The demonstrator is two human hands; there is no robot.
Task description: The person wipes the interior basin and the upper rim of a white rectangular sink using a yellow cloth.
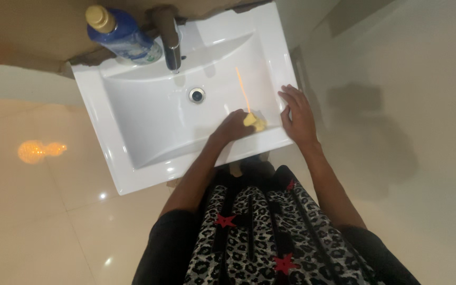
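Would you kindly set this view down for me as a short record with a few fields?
Setting: white rectangular sink above a glossy pale tiled floor
Left hand: inside the basin, closed on a yellow sponge pressed to the basin's front right part
Right hand: flat on the sink's right rim, fingers spread, holding nothing
Tap: metal, at the back edge; no water visible
Drain: round, open, mid-basin
Bottle: blue with a yellow cap, at the back left corner
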